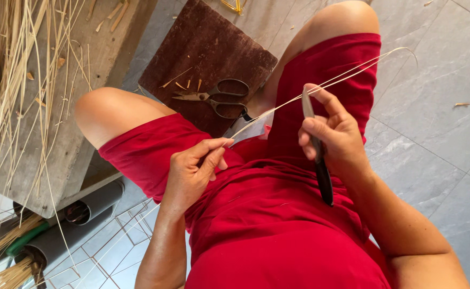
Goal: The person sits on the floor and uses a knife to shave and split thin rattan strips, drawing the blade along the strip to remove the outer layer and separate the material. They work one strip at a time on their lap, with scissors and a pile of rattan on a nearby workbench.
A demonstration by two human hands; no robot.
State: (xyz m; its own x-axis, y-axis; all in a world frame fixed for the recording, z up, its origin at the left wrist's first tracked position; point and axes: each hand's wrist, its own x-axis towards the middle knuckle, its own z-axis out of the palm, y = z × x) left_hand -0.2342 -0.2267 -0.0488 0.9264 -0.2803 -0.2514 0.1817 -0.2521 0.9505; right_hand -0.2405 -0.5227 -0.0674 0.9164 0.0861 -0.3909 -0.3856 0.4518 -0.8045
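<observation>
We see the work in mid-course, to judge by how things lie: a thin pale strip (320,85) is stretched across the lap, and a knife (317,150) sits against it, so the paring of this piece looks begun but not finished. The left hand (194,168) pinches the strip's near end between thumb and fingertips, the other fingers curled in; the right hand (334,134) is clenched round the knife's dark handle, thumb pressing the strip onto the grey blade, whose tip points up past the knuckles. From the right hand the strip runs on, springy and hair-fine, arching out over the knee toward the grey floor (433,107) — it seems to split into two strands there, though we cannot be sure. What is done shows beyond the lap: a dark, worn board (202,43) lies on the floor between the knees, with short yellow offcuts scattered on it and a pair of scissors (219,98) (black loops, dull metal blades) lying closed. What is left looks plentiful — left of the board, a rough grey wooden bench (85,69) carries a loose sheaf of long straw-coloured strips (10,91), dry, stiff and uneven. Below the bench lie dark round pipes (93,206) and more bundled fibre. The red shorts (277,214) are soft and creased.
</observation>
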